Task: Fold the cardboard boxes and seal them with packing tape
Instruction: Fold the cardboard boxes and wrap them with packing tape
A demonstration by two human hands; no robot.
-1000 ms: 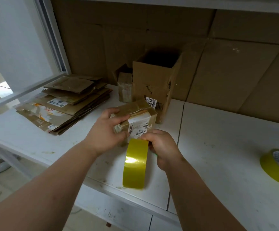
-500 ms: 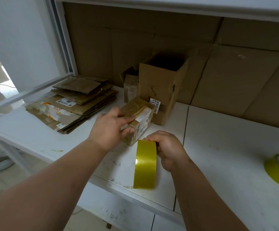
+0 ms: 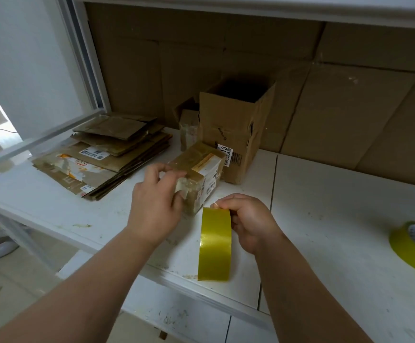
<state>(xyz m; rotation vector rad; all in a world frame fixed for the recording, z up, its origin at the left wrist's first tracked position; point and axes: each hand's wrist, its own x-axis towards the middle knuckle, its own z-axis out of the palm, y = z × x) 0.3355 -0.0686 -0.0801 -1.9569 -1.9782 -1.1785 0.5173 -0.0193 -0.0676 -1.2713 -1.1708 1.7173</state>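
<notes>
Biggest risk I see: the small box [image 3: 197,177] sits w/ only my left hand [image 3: 156,206] steadying it, so pulling tape could skid or tip it toward the tall open box [image 3: 236,129] just behind. The tape roll [image 3: 215,243] stands on edge near the tabletop [image 3: 325,219] front edge (could roll off if I let go). Left grip: fingers curled round the box's near end, wrist bent down. Right hand [image 3: 249,224] pinches the roll's top, forearm angled in from the front edge.
</notes>
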